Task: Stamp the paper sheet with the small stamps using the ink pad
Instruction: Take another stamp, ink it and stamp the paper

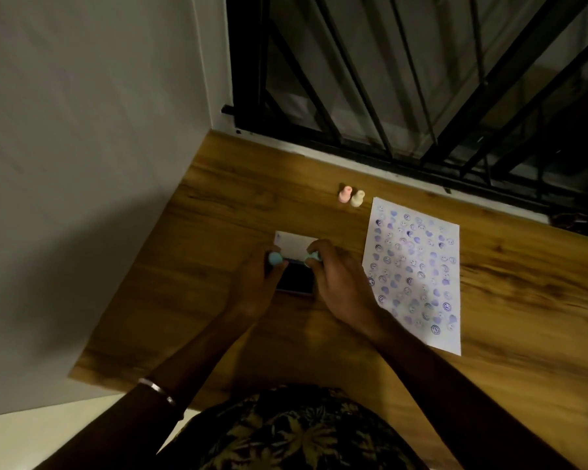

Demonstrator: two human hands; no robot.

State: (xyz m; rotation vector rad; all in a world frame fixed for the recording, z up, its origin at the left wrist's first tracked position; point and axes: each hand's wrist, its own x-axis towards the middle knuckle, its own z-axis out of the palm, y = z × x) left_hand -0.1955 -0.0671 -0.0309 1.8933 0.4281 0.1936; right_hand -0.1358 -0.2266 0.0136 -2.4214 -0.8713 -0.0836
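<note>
Both hands hover at the ink pad [294, 281]; each hand's fingers pinch a blue stamp [275, 258], seemingly inking. The paper sheet [418, 266] lies rightward, nearer the right hand [340, 279], long axis running away.

ink pad [294, 281] half hidden by hands, stamp prints too small to read

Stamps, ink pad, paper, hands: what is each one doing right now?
Ink pad: open, lid flipped back.
Blue stamp: held in the left hand at the pad's edge.
Second blue stamp: held in the right hand, over the pad.
Pink stamp: standing upright, unused.
Cream stamp: upright, beside the pink one.
Paper sheet: flat, covered in purple prints.
</note>
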